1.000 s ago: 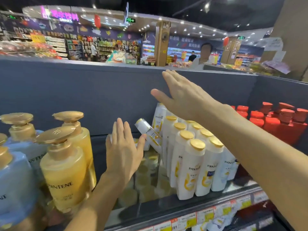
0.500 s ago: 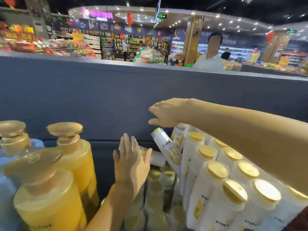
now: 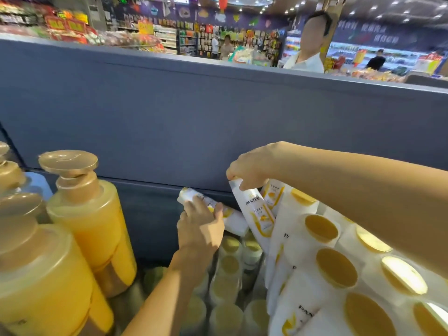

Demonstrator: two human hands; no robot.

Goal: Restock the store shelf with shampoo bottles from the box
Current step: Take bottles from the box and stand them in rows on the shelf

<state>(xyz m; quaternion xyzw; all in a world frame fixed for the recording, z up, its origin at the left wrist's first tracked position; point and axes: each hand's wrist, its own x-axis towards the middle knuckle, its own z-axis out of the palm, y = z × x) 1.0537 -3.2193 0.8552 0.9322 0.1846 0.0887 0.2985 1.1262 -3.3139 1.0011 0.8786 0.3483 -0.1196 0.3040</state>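
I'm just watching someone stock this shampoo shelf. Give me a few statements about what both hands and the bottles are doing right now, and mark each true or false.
1. The right hand grips the top end of a tilted white bottle. True.
2. The left hand is empty. False: it grasps a white bottle lying on its side.
3. The large pump bottles stand at the left. True.
4. The upright white bottles have red caps. False: their caps are yellow-gold.

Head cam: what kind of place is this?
A supermarket, almost certainly. Pump bottles and rows of white shampoo bottles stand on a shelf against a grey divider; stocked aisles and shoppers show beyond. Both hands hold tipped bottles.
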